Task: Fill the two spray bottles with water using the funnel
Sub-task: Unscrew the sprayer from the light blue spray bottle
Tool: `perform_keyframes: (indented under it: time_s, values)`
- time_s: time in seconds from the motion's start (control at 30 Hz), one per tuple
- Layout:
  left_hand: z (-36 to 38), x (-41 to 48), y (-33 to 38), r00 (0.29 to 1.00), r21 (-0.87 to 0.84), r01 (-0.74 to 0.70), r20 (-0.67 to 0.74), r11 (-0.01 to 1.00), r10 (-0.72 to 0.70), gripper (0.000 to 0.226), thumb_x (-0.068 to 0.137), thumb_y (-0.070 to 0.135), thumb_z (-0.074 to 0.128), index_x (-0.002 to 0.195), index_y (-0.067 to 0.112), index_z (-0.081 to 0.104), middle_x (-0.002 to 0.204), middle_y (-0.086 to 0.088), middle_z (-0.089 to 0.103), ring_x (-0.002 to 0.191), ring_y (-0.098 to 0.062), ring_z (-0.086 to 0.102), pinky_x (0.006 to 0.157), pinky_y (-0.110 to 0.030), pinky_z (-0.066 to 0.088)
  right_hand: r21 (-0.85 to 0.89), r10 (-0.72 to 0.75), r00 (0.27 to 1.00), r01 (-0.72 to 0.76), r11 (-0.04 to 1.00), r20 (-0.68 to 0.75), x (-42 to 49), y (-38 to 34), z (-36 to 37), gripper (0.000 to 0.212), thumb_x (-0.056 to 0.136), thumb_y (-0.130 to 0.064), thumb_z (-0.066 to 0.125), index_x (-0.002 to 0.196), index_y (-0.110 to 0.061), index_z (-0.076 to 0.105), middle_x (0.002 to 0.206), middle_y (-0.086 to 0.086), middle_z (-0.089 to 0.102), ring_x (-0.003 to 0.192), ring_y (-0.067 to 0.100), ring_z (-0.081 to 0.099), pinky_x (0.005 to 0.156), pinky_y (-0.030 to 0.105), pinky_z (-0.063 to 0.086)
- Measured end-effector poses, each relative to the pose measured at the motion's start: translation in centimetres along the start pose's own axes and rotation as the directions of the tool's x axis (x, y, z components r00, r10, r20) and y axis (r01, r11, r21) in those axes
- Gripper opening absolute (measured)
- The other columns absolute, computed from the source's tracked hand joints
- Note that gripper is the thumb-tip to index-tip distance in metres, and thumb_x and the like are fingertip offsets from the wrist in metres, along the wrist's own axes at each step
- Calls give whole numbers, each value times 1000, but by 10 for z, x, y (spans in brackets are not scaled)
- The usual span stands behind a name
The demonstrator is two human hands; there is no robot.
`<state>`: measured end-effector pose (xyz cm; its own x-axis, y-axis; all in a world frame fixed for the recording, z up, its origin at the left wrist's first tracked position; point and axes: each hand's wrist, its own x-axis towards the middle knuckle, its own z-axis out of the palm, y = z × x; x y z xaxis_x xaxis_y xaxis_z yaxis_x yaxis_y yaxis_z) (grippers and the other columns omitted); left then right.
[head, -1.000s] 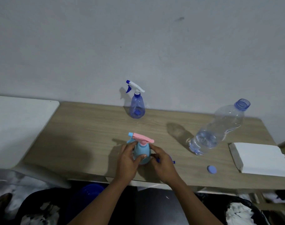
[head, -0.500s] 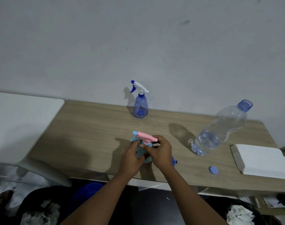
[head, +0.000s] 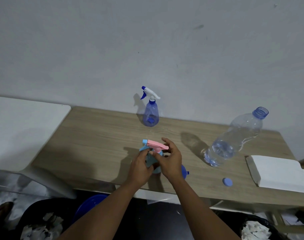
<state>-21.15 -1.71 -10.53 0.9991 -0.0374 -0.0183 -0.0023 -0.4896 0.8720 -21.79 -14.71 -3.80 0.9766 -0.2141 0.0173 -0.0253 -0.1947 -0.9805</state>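
You are only getting started, as far as I can judge. Your left hand is wrapping around the body of the light blue spray bottle, holding it upright near the table's front edge, at about 6 o'clock from the table's middle. Your right hand is working at the pink trigger head, thumb and forefinger pinching in at the collar beneath it while the other fingers are fanning loosely over the top; it looks like you are unscrewing the head, though I cannot tell how loose it is.

The second spray bottle, the translucent blue one with the white and blue trigger, is standing untouched at 12 o'clock, close to the wall, head on and looking empty.

The large clear water bottle is waiting at 3 o'clock, uncapped, with water only in its lower part (whether that is enough for both bottles is hard to say). Its blue cap is lying on the wooden table at roughly 4 o'clock, near a white box.

A dark blue piece, probably the funnel, is peeking out just behind your right wrist, mostly hidden.

So nothing is being poured yet: both heads are on, and both fills remain ahead.
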Motion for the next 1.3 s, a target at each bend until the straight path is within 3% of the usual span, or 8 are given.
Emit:
perform_keyframes:
  time_s: [0.17, 0.47, 0.63, 0.77, 0.9, 1.07, 1.2, 1.3]
  values:
    - [1, 1, -2, 1000, -26, -9, -13, 1000, 9, 65, 79, 14, 80, 136, 28, 53, 131, 9, 60, 122, -10, 57, 100, -40, 53, -81, -59, 995, 66, 995, 85, -7, 1, -7, 86, 85, -22, 78, 153, -33, 26, 114, -24, 59, 104, -7, 59, 73, 9, 50]
    - [0, 0, -2, 1000, -1, 12, -9, 1000, -12, 63, 80, 13, 77, 136, 30, 53, 130, 11, 60, 120, -8, 57, 98, -38, 54, -51, 11, 999, -9, 999, 47, -5, 3, -9, 81, 76, -18, 84, 142, -30, 39, 114, -11, 63, 106, 2, 62, 76, 15, 54]
    - [0, -1, 0, 1000, -15, 17, -4, 1000, -17, 66, 79, 3, 72, 137, 28, 52, 132, 8, 59, 120, -10, 58, 98, -39, 55, -116, 10, 999, -4, 993, 49, 4, 1, -3, 38, 76, -18, 84, 109, -17, 65, 102, -8, 69, 95, 6, 65, 80, 26, 54]
    - [-2, -2, 1, 1000, -44, -4, 0, 999, 4, 64, 78, 4, 70, 135, 29, 53, 127, 10, 62, 116, -8, 60, 95, -40, 56, -120, 20, 995, -8, 993, 96, 7, 8, -9, 35, 77, -19, 80, 110, -17, 69, 103, -6, 72, 95, 6, 67, 87, 35, 58]
    - [-2, -1, 0, 1000, -55, -3, -4, 998, 2, 66, 75, 8, 70, 134, 30, 52, 128, 11, 61, 115, -9, 61, 94, -42, 56, -66, 35, 997, -31, 997, 64, 8, 3, -6, 38, 68, -20, 90, 98, -12, 67, 92, 0, 70, 83, 6, 65, 74, 27, 56]
    - [-3, -2, 2, 1000, -43, 7, 6, 999, -7, 63, 79, 10, 73, 137, 27, 52, 130, 8, 60, 118, -10, 59, 96, -40, 56, -106, 26, 989, -11, 994, 143, 5, 10, -14, 33, 80, -20, 81, 110, -23, 69, 107, -6, 70, 101, 4, 65, 89, 28, 56]
    - [-2, -1, 1, 1000, -35, -4, 9, 999, 4, 61, 80, 8, 75, 135, 26, 54, 130, 8, 60, 119, -11, 59, 95, -39, 57, -68, 48, 996, -43, 997, 77, 4, 1, -4, 39, 73, -25, 87, 105, -18, 66, 98, -6, 70, 90, 5, 65, 74, 16, 53]
    - [-2, -2, 2, 1000, -37, 2, 14, 999, -2, 61, 81, 9, 75, 135, 28, 53, 129, 9, 61, 119, -9, 59, 96, -38, 57, -94, 59, 993, -49, 994, 104, 3, 4, -8, 32, 83, -23, 78, 111, -20, 66, 107, -8, 68, 101, 6, 64, 81, 17, 52]
